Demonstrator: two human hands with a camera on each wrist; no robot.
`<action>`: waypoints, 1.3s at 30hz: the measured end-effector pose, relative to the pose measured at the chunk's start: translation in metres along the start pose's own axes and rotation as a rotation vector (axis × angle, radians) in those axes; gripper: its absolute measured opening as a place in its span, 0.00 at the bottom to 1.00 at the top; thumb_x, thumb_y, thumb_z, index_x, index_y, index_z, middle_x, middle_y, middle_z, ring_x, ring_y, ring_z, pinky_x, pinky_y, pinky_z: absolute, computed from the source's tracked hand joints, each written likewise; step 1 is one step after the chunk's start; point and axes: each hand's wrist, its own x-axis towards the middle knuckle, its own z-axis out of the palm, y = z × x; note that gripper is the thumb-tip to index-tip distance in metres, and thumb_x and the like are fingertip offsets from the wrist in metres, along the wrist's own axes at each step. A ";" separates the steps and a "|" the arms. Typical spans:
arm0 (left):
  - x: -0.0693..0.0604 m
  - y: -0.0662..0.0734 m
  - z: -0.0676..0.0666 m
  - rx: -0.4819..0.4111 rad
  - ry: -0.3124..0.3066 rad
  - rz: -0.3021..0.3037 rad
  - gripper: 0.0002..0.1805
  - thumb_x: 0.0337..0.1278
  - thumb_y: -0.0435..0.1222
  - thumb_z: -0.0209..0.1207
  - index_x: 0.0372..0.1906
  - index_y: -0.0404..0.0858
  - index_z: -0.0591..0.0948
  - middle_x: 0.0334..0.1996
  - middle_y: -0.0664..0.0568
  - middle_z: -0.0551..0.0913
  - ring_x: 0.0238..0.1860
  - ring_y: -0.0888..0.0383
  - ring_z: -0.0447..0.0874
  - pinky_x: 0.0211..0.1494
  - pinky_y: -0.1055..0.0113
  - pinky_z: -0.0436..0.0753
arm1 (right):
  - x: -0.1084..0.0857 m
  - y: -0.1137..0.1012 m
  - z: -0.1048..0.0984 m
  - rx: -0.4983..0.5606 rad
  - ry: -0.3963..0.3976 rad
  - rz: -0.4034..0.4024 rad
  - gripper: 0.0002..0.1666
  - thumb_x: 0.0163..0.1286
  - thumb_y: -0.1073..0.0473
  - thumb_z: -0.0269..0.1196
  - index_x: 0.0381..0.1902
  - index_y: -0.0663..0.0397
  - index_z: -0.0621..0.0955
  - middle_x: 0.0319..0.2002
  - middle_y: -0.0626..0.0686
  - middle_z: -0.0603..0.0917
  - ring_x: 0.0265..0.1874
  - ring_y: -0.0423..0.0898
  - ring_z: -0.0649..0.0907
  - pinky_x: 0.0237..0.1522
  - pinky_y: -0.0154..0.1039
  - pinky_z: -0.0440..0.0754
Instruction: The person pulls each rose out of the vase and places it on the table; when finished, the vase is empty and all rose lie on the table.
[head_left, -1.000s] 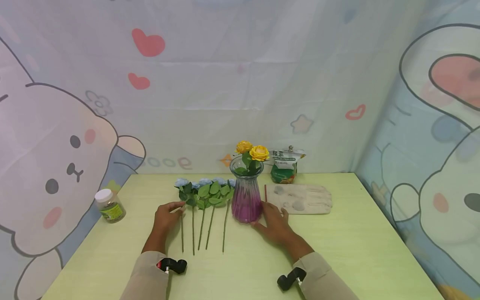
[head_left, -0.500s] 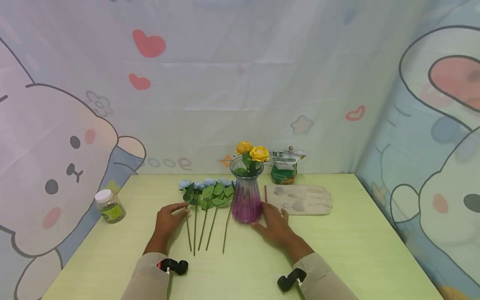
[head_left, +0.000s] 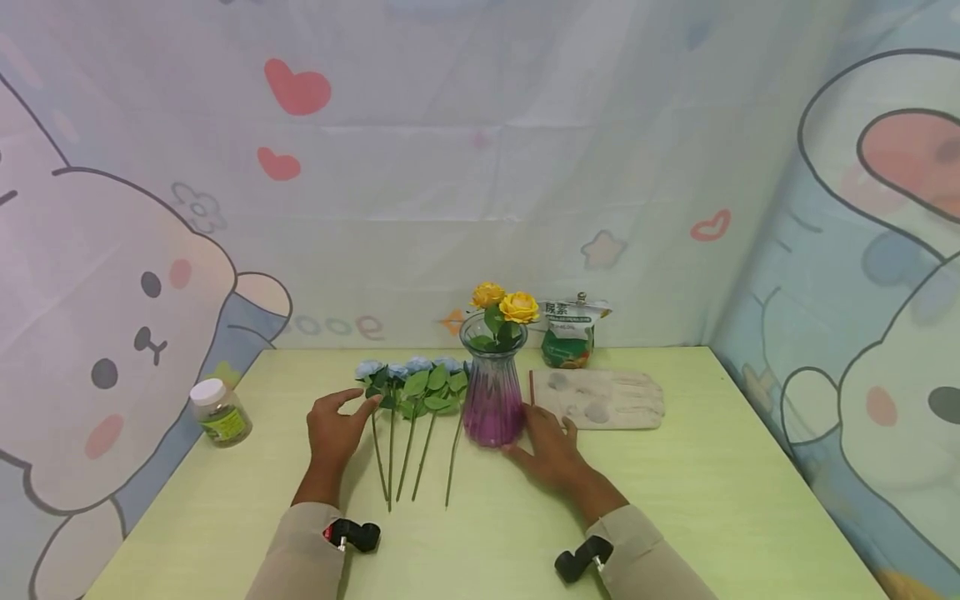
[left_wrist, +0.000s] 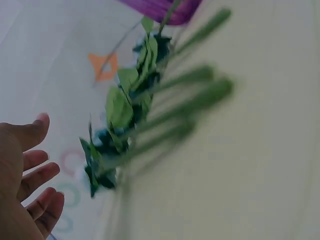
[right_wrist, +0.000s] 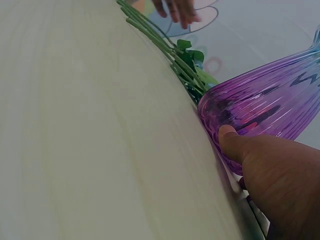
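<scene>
A purple glass vase point(head_left: 492, 404) holds two yellow roses point(head_left: 519, 307) and stands upright. My right hand point(head_left: 553, 450) rests against its lower right side; the right wrist view shows the thumb on the purple base point(right_wrist: 250, 110). Several blue flowers point(head_left: 418, 364) with green leaves point(head_left: 437, 379) lie in a row left of the vase, stems toward me. Beside the leftmost flower is my left hand point(head_left: 335, 432), its fingers spread and relaxed. In the left wrist view that hand point(left_wrist: 25, 180) holds nothing, apart from the flowers point(left_wrist: 120, 107).
At the table's left edge stands a small jar point(head_left: 225, 421) with a white lid. Behind the vase, to the right, is a green and white bag point(head_left: 567, 333). A pair of pale gloves point(head_left: 615, 400) lies right of the vase. A patterned cloth hangs behind the table.
The leftmost flower has shifted right, closer to its neighbour. My left hand moved slightly right with it, then let go and spread its fingers. My right hand has stayed at the vase.
</scene>
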 end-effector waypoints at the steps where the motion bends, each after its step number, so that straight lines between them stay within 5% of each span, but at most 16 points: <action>1: 0.000 0.007 0.000 -0.021 -0.005 0.001 0.26 0.70 0.42 0.74 0.64 0.30 0.87 0.70 0.29 0.81 0.59 0.28 0.88 0.65 0.34 0.85 | 0.000 0.000 0.000 0.003 0.001 0.000 0.52 0.81 0.35 0.63 0.88 0.56 0.60 0.84 0.57 0.69 0.86 0.60 0.63 0.82 0.79 0.47; 8: 0.005 0.054 0.006 -0.113 -0.086 0.063 0.26 0.73 0.43 0.71 0.68 0.33 0.85 0.71 0.34 0.82 0.77 0.36 0.74 0.74 0.37 0.77 | -0.001 0.001 0.001 0.015 0.002 -0.006 0.52 0.81 0.34 0.62 0.88 0.56 0.60 0.84 0.57 0.69 0.86 0.60 0.63 0.82 0.79 0.46; 22: 0.010 0.149 0.022 -0.281 -0.147 0.196 0.16 0.74 0.39 0.70 0.58 0.33 0.90 0.65 0.39 0.87 0.72 0.40 0.80 0.70 0.37 0.79 | -0.002 0.004 0.002 0.012 -0.012 0.007 0.53 0.80 0.34 0.64 0.88 0.55 0.60 0.84 0.56 0.69 0.86 0.59 0.63 0.82 0.77 0.47; 34: 0.000 0.199 0.041 -0.166 -0.240 0.347 0.12 0.72 0.38 0.71 0.41 0.30 0.93 0.71 0.35 0.81 0.80 0.31 0.64 0.76 0.27 0.72 | -0.001 0.001 -0.001 0.015 -0.009 0.000 0.52 0.81 0.35 0.63 0.88 0.55 0.60 0.84 0.57 0.69 0.86 0.60 0.63 0.82 0.78 0.47; 39: -0.003 0.217 0.043 -0.004 -0.258 0.265 0.15 0.72 0.42 0.70 0.37 0.32 0.95 0.74 0.39 0.80 0.82 0.28 0.60 0.79 0.20 0.63 | -0.001 0.000 -0.001 0.016 -0.015 0.006 0.52 0.81 0.34 0.63 0.88 0.55 0.60 0.85 0.57 0.69 0.86 0.59 0.63 0.83 0.78 0.47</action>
